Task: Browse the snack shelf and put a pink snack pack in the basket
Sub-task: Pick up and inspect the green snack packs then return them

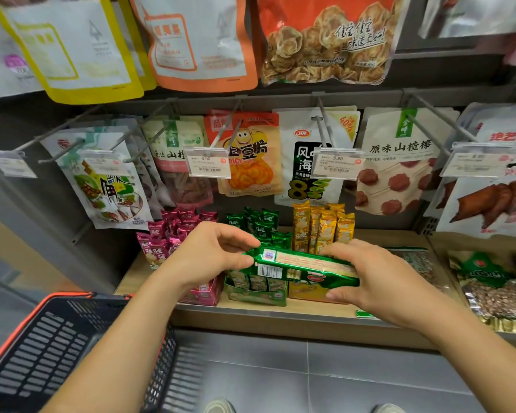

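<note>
The pink snack packs (173, 234) stood upright in their open pink box (204, 293) at the left end of the shelf (310, 308), partly behind the left wrist. None of them was in either hand. Instead both hands were clamped on a green pack (304, 268) held level just above the shelf. The left hand (212, 251) pinched its left end between thumb and fingers, and the right hand (370, 275) curled round its right end. By the look of it the browsing was under way and the picking was not. A pink pack had yet to be taken, and the green one would presumably go back first.

The basket (51, 344), black with an orange rim, hung at the near left by the left forearm. The part of it in view held nothing.

Next to the pink box, more green packs (259, 225) and then yellow packs (322, 228) filled their own boxes. Flat bags of nuts (495, 290) lay at the far right of the wooden shelf. Above it, larger snack bags hung from metal pegs on a grey back panel, with price tags (206, 165) clipped to the peg ends. Grey floor tiles (340, 377) showed below the shelf.
</note>
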A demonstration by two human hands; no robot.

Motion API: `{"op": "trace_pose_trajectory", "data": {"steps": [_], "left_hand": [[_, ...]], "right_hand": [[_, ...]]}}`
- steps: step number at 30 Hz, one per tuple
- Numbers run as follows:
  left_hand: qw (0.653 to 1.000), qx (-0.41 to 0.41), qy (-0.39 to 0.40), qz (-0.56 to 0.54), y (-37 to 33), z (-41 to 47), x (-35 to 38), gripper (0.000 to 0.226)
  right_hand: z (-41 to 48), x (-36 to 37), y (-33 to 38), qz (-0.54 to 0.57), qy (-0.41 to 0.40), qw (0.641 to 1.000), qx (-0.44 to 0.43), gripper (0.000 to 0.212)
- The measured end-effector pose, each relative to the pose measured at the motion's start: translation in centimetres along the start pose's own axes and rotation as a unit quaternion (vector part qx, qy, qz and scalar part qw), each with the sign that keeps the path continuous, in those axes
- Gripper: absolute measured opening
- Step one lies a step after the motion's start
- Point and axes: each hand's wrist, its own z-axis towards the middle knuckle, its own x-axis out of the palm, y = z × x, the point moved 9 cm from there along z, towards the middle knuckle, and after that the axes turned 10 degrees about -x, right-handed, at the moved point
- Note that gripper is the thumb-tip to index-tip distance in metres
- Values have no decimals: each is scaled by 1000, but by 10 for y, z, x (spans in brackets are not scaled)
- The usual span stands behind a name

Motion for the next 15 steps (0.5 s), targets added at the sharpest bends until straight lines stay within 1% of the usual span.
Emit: {"op": "trace_pose_trajectory", "data": {"steps": [3,6,8,9,11,12,13,15], "left_hand": [[1000,14,1,-3,-2,-1,0,29],[1000,11,14,-14,2,0,1,30],[999,2,40,-16,5,-1,4,23],[998,-9,60,-34,6,-1,8,20],[993,-39,79,-84,11,-1,14,28],[992,-44,67,-96,12,0,15,29],[993,-40,44,-99,11,2,14,24],[992,-32,-11,-118,12,5,7,8]], "right_hand": [[1,-1,-3,-20,0,1000,9,68],[0,-2,-4,-21,-8,1000,13,62],[-1,-3,-2,-29,-17,999,10,61],[0,-4,0,-36,-21,999,5,60],[1,-3,8,-52,-25,998,-14,58],[2,-1,12,-60,-24,998,-26,55],[2,1,17,-65,-21,997,-37,53],[3,6,21,-45,-6,998,-45,54]]}}
